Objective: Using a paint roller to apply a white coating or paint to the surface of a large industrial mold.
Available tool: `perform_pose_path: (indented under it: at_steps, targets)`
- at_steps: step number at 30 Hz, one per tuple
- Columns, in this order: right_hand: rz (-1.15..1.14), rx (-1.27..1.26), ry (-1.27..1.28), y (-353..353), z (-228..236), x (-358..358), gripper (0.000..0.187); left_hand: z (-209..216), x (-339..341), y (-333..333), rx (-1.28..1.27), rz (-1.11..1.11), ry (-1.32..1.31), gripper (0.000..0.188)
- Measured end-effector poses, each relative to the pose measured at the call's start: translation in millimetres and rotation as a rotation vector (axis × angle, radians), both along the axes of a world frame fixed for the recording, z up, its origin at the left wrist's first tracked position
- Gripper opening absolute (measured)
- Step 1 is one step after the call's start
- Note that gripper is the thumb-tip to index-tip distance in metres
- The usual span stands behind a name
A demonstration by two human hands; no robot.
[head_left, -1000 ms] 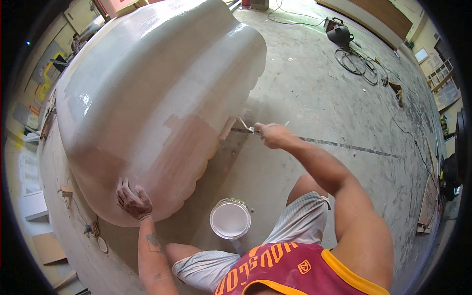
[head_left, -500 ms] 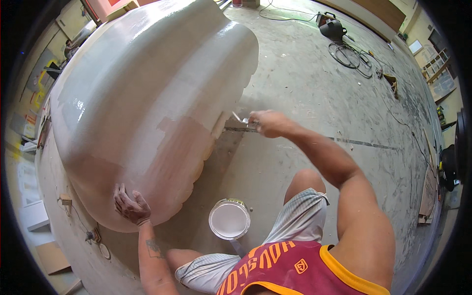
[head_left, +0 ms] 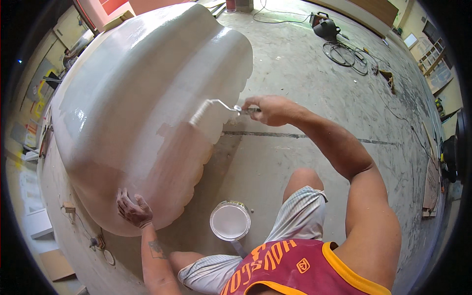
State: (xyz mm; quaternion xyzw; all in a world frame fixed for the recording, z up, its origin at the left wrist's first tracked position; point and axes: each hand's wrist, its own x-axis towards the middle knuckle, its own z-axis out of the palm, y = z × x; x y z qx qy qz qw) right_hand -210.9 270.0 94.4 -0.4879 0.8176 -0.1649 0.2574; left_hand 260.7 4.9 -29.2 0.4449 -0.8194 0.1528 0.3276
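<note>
Gripping paint roller (head_left: 200, 113) in right hand (head_left: 272, 109); resting left hand (head_left: 135, 210), slightly spread, on curved shell (head_left: 142, 108), well apart from right

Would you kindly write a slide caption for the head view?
Right hand holds a paint roller over a large curved form; left hand rests on its surface.

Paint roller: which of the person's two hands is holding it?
The right hand, which grips the paint roller by its handle. The left hand holds no tool; it rests on the pinkish part of the large curved form.
</note>
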Motion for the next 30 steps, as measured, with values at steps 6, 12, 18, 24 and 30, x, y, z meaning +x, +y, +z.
perform_pose_path:
  at_steps: [6,12,18,24,30]
  targets:
    - [-0.067,-0.195,0.051,-1,-15,8,0.036,-1,-3,2,-0.012,0.017,-0.031,0.051]
    - [-0.197,-0.119,-0.028,53,-120,21,0.041,1,-4,3,0.0,-0.008,0.005,0.053]
    - [-0.244,-0.25,-0.08,57,-130,25,0.04,-2,4,1,-0.022,0.003,-0.006,0.052]
    - [-0.172,-0.463,-0.122,-12,-117,3,0.041,-3,-2,1,0.04,0.015,-0.034,0.053]
    - [-0.203,-0.434,-0.103,48,-178,-9,0.038,-2,-4,0,0.01,0.028,-0.05,0.052]
